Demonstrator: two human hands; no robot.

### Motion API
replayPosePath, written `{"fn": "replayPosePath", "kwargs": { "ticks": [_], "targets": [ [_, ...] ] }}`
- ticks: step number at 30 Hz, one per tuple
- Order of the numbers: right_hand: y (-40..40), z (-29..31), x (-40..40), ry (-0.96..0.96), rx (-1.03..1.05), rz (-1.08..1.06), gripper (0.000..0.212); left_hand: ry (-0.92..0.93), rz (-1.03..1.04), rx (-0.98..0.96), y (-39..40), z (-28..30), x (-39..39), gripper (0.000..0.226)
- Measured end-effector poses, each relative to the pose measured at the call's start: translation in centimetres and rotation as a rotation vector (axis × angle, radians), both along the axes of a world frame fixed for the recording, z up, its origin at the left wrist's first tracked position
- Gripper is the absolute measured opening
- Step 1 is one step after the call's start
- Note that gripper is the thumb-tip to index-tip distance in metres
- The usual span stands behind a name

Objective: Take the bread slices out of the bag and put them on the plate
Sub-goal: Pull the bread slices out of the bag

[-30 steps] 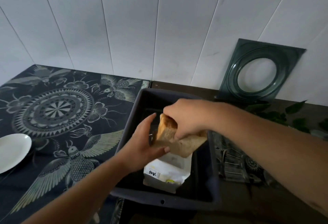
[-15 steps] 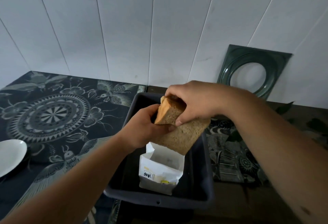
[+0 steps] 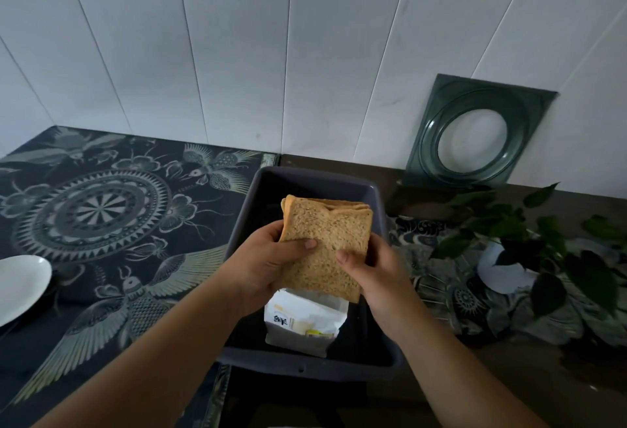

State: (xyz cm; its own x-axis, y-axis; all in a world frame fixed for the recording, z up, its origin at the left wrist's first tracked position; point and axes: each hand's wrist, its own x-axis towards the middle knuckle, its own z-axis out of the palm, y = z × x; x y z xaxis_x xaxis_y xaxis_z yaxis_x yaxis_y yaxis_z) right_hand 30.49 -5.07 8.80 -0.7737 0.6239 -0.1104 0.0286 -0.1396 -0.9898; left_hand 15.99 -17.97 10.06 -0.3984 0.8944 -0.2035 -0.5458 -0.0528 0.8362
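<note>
A stack of brown bread slices is held upright above the dark bin, its flat face toward me. My left hand grips the stack's left edge with the thumb on the front slice. My right hand grips the right edge the same way. Below the bread, the white bread bag stands in the bin, apart from the slices. The white plate lies at the far left edge on the patterned cloth, partly cut off by the frame.
A patterned dark cloth covers the table left of the bin. A green square glass dish leans on the white wall at the back right. A leafy plant in a white pot stands right of the bin.
The stack has turned from tilted to upright with its face toward me. My right hand shifted from on top of the bread to its right edge. Both hands now hold it clear of the bag.
</note>
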Motion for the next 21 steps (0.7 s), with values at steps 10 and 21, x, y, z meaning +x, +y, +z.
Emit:
{"fn": "replayPosePath", "kwargs": {
  "ticks": [10, 21],
  "targets": [
    [-0.3, -0.8, 0.7, -0.002, -0.099, -0.045, 0.057, -0.058, 0.128, -0.081, -1.5, -1.1, 1.4, 0.052],
    [0.7, -1.2, 2.7, -0.057, -0.16, 0.091, 0.028, 0.028, 0.163, -0.137, -2.2, -2.0, 3.1, 0.042]
  ]
}}
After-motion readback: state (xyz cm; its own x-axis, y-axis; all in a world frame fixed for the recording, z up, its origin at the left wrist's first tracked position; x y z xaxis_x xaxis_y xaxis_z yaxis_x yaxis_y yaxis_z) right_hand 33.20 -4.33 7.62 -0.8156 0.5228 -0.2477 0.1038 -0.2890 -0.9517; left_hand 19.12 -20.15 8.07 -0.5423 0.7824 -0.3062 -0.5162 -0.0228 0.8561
